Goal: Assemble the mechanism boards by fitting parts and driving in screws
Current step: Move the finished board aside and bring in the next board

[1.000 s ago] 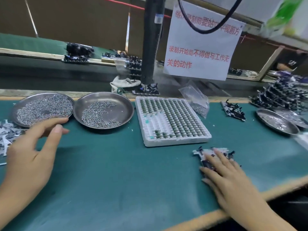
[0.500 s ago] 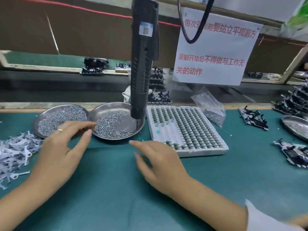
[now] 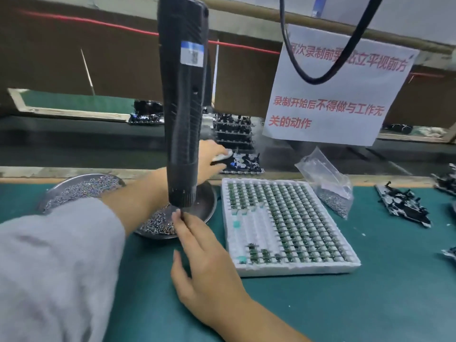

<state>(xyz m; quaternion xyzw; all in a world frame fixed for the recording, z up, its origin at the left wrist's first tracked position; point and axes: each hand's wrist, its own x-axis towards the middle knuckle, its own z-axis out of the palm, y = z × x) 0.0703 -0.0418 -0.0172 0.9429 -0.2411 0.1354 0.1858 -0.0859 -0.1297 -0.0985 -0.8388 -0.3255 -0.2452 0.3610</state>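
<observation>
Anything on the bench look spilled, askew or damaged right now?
Nothing looks spilled or broken. The white parts tray sits askew on the green mat, with empty pockets in its near-left part. The plastic bag of screws slumps against the tray's far right corner, its screws apparently all inside.

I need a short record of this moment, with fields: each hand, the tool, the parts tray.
left hand: reaches behind the hanging screwdriver to the stacked mechanism boards; grip unclear
right hand: open, fingertips beside the screwdriver tip
electric screwdriver: hangs upright over the screw dish
foam tray: on the green mat, mostly full
</observation>
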